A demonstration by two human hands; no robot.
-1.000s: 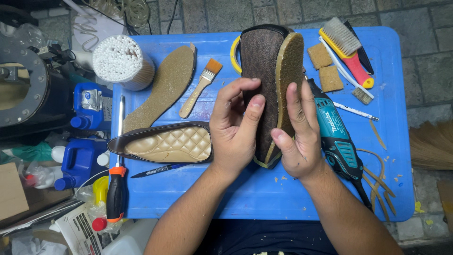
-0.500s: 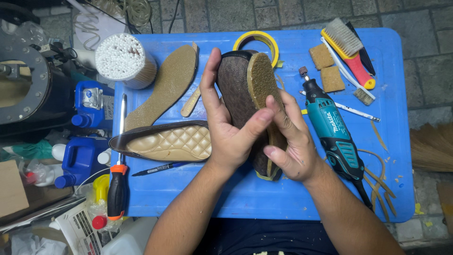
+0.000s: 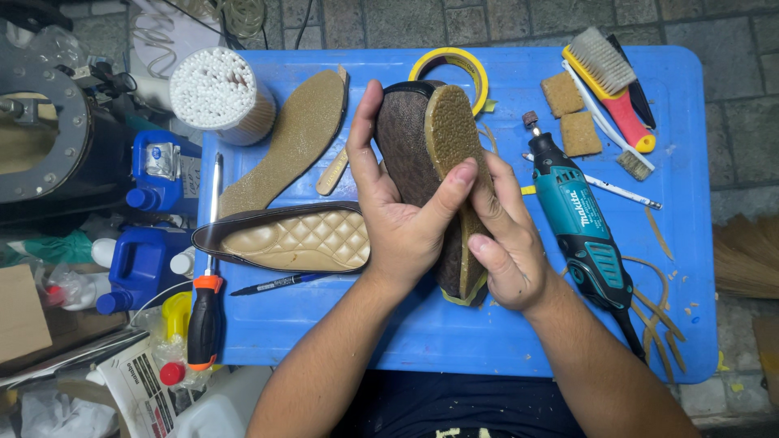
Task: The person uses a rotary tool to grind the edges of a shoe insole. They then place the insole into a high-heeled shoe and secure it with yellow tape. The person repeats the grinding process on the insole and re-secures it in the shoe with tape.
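Blue plastic bench on stone floor. Both hands clasp a brown flat shoe above it: left hand fingers wrapped around the upper, right hand fingers pressing its loose tan sole. Light and flexible; best gripped mid-length. Teal rotary tool lies right of the fingers.

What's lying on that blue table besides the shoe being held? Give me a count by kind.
Shoe: 1, quilted flat
Loose sole: 1
Brushes: 3
Sanding blocks: 2
Tape roll: 1
Rotary tool: 1
Screwdriver: 1
Pens: 2
Total: 12
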